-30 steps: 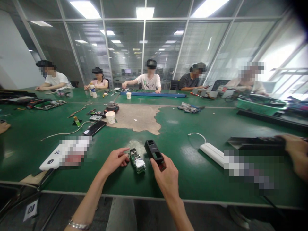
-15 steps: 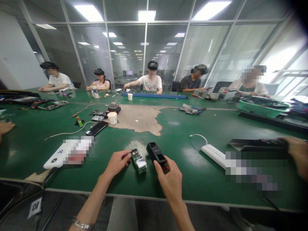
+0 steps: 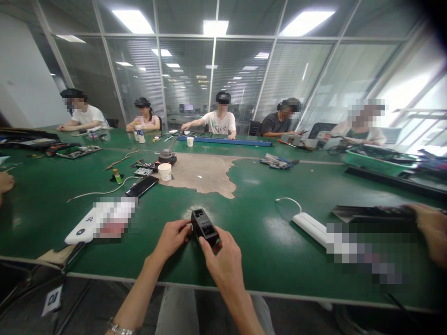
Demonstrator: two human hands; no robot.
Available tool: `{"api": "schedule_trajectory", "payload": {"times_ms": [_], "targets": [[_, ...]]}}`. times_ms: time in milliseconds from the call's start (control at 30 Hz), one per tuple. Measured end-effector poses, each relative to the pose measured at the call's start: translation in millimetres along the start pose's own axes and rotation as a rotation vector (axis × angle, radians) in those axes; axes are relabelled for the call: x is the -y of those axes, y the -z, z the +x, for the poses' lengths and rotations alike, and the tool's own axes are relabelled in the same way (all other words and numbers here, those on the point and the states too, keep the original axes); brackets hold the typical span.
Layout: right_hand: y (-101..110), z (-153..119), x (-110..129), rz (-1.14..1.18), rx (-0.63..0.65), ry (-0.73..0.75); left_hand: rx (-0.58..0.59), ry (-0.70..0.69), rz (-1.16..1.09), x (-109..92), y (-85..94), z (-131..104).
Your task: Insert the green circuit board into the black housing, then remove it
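Note:
My right hand [image 3: 225,253] is closed around a black plastic housing [image 3: 204,225] with rectangular openings in its top face, held tilted above the green table. My left hand [image 3: 174,237] is at the housing's left side, thumb and fingertips pinched together. The green circuit board that this hand held is now mostly hidden beneath or behind the housing; only a small pale edge shows by the fingertips. I cannot tell how far the board sits inside the housing.
A white power bank [image 3: 79,228] and a black phone [image 3: 142,186] lie left. A white power strip [image 3: 309,225] lies right, near another person's hand [image 3: 431,228]. A paper cup [image 3: 165,172] and a green basket [image 3: 380,160] stand farther off. Several people sit opposite.
My right hand has brought the black housing left, over the circuit board, covering it from view. My left hand has stayed nearly in place.

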State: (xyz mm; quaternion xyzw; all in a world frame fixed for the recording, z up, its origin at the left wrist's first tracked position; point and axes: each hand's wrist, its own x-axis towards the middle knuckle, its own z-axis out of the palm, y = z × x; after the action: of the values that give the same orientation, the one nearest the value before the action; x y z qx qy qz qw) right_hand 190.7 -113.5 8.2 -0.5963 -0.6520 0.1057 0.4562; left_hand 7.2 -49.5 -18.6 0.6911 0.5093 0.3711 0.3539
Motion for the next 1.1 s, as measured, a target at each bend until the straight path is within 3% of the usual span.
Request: {"api": "schedule_trajectory", "payload": {"times_ms": [200,600,800,933,1100], "targets": [[-3.5,-5.4,0.1,-0.101,0.074,-0.039,-0.066,0.084,-0.106,5.0,-1.3,0.5],[-9.0,-16.3,-12.8,-0.165,0.117,-0.053,0.012,-0.022,-0.032,-6.3,1.8,-1.4],[-8.4,-15.2,-9.5,0.000,0.063,-0.036,0.001,0.018,-0.030,-1.5,1.8,0.3],[3.8,-8.4,-4.3,0.123,0.004,-0.028,-0.003,0.001,-0.029,-0.7,0.7,-0.8],[20.1,4.2,-23.2,0.095,-0.093,-0.083,-0.016,0.004,0.015,-0.7,0.1,-0.7]]}}
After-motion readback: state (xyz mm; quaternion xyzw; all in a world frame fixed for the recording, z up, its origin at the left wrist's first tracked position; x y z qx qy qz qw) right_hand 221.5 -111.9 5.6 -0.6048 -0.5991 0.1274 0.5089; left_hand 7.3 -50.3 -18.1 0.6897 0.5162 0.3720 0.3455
